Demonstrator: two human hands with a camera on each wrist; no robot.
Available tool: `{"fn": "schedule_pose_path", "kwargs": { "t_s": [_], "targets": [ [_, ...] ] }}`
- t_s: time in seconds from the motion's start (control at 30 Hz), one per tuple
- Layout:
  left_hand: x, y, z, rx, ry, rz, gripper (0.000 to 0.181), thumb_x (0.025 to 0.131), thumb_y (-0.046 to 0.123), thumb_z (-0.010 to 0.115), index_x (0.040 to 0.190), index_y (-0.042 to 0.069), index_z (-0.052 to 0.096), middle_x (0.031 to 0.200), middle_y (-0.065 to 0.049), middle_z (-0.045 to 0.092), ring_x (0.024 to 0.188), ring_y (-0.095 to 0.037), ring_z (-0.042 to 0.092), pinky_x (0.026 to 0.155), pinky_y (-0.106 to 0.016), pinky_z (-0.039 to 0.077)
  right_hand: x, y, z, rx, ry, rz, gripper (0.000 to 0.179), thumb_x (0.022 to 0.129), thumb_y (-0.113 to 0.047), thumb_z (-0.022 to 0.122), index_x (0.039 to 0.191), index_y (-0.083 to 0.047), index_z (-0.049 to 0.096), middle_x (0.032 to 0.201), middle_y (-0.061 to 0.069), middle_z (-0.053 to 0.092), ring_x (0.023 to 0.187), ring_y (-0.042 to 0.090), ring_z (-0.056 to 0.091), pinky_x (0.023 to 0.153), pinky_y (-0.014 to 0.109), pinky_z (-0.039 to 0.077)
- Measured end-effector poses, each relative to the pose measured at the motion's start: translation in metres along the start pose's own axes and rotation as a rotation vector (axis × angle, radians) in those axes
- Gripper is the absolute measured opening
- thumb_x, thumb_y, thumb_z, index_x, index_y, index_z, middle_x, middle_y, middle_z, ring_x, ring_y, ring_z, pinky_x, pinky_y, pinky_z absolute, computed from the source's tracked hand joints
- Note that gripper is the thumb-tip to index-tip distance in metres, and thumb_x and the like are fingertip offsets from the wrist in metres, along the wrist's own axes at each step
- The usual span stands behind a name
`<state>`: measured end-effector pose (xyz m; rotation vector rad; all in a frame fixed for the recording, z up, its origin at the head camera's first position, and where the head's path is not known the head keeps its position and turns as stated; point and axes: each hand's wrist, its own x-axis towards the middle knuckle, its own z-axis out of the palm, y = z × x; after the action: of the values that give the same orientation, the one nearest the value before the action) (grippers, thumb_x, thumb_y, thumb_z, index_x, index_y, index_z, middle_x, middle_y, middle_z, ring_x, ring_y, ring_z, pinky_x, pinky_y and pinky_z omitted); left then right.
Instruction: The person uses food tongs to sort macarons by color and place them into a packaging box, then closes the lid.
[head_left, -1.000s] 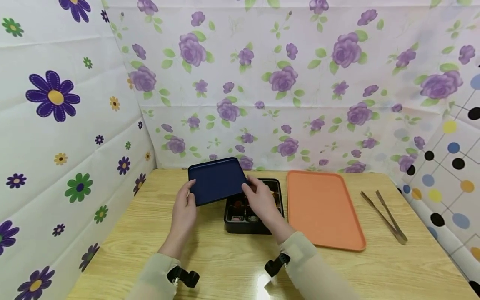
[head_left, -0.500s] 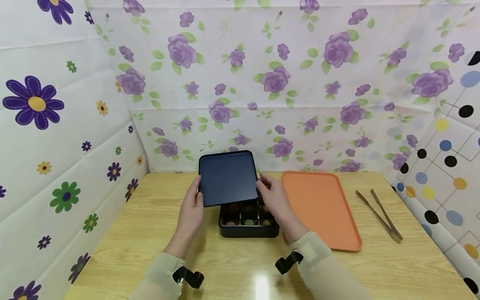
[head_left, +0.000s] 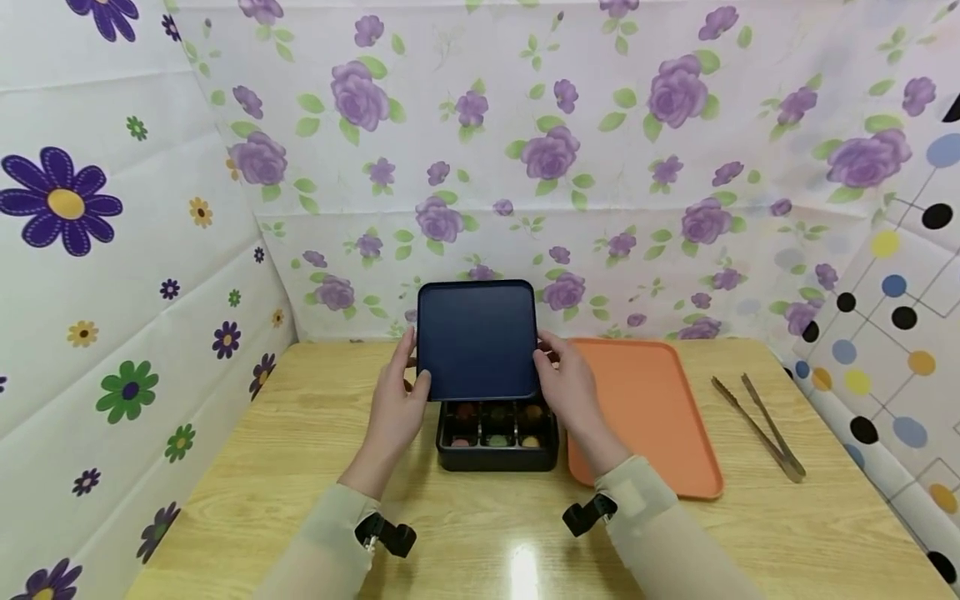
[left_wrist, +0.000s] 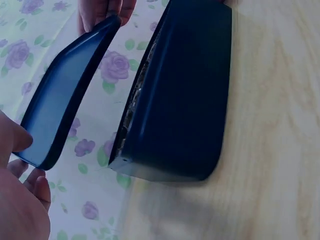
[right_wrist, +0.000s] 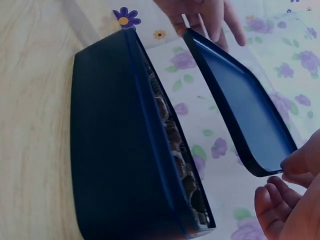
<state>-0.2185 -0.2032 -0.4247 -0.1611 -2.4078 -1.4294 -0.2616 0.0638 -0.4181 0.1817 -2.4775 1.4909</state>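
Note:
A dark blue square lid, its shallow inside turned toward me, is held up by both hands above a black box. My left hand grips its left edge, thumb on the inner face. The right hand pinches the opposite edge near the lower corner. Below, the black box stands on the table with its top uncovered. Its front compartments hold small round pieces in pink, green and yellow; the lid hides the rear ones. In both wrist views the lid is apart from the box.
An orange tray lies right of the box, partly behind the right forearm. Metal tongs rest spread on the wooden table farther right. Patterned cloth walls stand at the back and both sides.
The lid has swung from a tilted position at the left to nearly level, moving right and up over the box. Both hands have moved with it, still holding its edges.

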Motion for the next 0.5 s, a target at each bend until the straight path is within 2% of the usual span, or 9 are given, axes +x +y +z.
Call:
{"fn": "schedule_pose_path", "kwargs": {
  "t_s": [0.1, 0.2, 0.33, 0.43, 0.5],
  "targets": [
    [0.003, 0.006, -0.001, 0.006, 0.024, 0.004, 0.074, 0.115, 0.01, 0.056, 0.179, 0.026, 0.022, 0.177, 0.0, 0.037, 0.132, -0.027, 0.051, 0.086, -0.041, 0.042, 0.001, -0.002, -0.003, -0.032, 0.023, -0.036, 0.043, 0.114, -0.018, 0.063, 0.157, -0.01, 0.064, 0.125, 0.015, 0.069, 0.106, 0.032, 0.066, 0.084, 0.048, 0.054],
    [0.005, 0.008, -0.002, 0.019, 0.045, -0.009, 0.072, 0.115, 0.015, 0.057, 0.179, 0.023, 0.023, 0.177, 0.001, 0.038, 0.133, -0.027, 0.05, 0.088, -0.042, 0.041, 0.0, -0.002, -0.003, -0.038, 0.035, -0.048, 0.043, 0.114, -0.018, 0.065, 0.157, -0.012, 0.065, 0.122, 0.014, 0.068, 0.103, 0.031, 0.068, 0.081, 0.047, 0.055],
    [0.005, 0.011, 0.0, 0.036, 0.063, -0.022, 0.07, 0.115, 0.02, 0.058, 0.178, 0.021, 0.026, 0.175, 0.002, 0.041, 0.14, -0.028, 0.049, 0.102, -0.05, 0.044, -0.001, -0.001, -0.003, -0.036, 0.046, -0.048, 0.044, 0.114, -0.017, 0.066, 0.157, -0.013, 0.064, 0.124, 0.013, 0.068, 0.107, 0.032, 0.071, 0.083, 0.049, 0.058],
    [0.004, 0.012, 0.002, 0.03, 0.068, -0.027, 0.069, 0.116, 0.022, 0.058, 0.177, 0.019, 0.027, 0.175, 0.001, 0.041, 0.141, -0.03, 0.049, 0.114, -0.057, 0.042, -0.002, -0.001, -0.003, -0.052, 0.06, -0.039, 0.044, 0.113, -0.018, 0.067, 0.157, -0.016, 0.065, 0.124, 0.011, 0.071, 0.108, 0.031, 0.073, 0.083, 0.05, 0.058],
    [0.004, 0.013, 0.004, 0.014, 0.071, -0.032, 0.068, 0.116, 0.023, 0.057, 0.177, 0.018, 0.027, 0.175, 0.0, 0.041, 0.141, -0.03, 0.049, 0.115, -0.058, 0.042, -0.003, -0.001, -0.004, -0.063, 0.075, -0.031, 0.044, 0.113, -0.018, 0.068, 0.157, -0.017, 0.066, 0.125, 0.01, 0.073, 0.11, 0.031, 0.073, 0.085, 0.051, 0.058]
  ]
}}
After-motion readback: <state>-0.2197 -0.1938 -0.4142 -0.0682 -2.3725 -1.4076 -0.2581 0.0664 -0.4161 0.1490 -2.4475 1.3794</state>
